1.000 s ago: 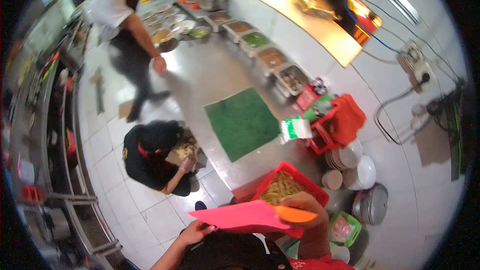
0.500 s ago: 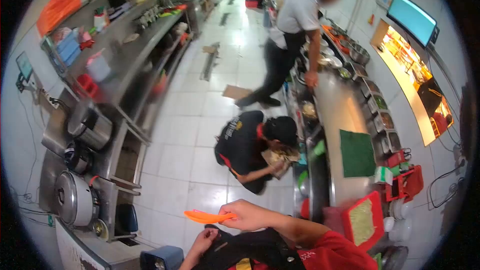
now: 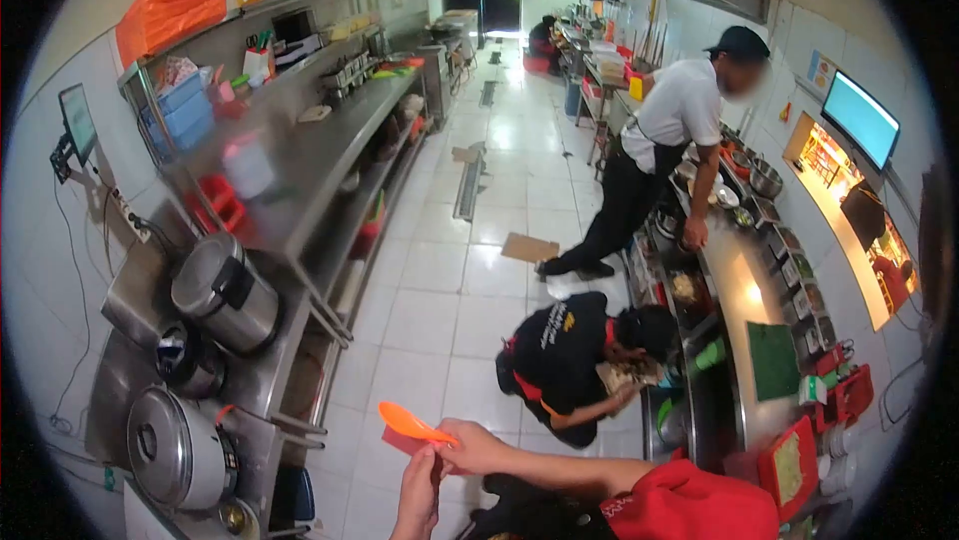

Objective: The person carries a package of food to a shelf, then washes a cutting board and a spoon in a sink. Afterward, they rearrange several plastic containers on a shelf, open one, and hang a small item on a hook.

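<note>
An orange spoon (image 3: 408, 424) is held by its handle in my right hand (image 3: 478, 448), its bowl pointing left. Just under the spoon is a flat reddish piece (image 3: 405, 442), partly hidden by it. My left hand (image 3: 421, 485) is raised against the fingers of my right hand at the handle end, its thumb and fingers pressed together. What it pinches there is too small to make out. Both hands are above the white tiled floor (image 3: 420, 340).
A crouching co-worker (image 3: 559, 355) in black holds cardboard beside the right counter (image 3: 734, 270). Another person (image 3: 664, 130) in a white shirt leans on that counter. Large metal pots (image 3: 225, 290) and a lidded cooker (image 3: 180, 445) stand at the left. A cardboard piece (image 3: 529, 248) lies on the floor.
My left hand has risen to meet my right hand. The spoon's bowl has tipped upward, and the reddish piece now shows below it. The camera view has shifted, showing more of the room's far end.
</note>
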Tool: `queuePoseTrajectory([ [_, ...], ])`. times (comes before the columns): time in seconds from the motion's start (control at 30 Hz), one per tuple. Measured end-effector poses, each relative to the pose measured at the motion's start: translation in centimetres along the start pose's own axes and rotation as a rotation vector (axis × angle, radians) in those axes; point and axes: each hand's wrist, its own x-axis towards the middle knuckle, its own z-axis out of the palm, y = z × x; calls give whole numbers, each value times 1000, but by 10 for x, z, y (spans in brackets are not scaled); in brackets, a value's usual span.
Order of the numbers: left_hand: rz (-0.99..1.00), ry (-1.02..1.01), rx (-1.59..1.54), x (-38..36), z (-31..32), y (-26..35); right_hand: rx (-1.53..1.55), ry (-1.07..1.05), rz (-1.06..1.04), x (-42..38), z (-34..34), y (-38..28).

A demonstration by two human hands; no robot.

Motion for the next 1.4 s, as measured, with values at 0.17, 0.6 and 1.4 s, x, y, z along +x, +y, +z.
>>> queuePoseTrajectory([
  [0.17,-118,-3,-289,101,-21,36,-274,76,-367,119,-22,32],
  [0.6,-59,132,-238,383,24,183,-181,271,-270,390,-263,-38],
  [1.4,55,-211,193,1121,277,472,383,1053,1055,537,-502,226],
])
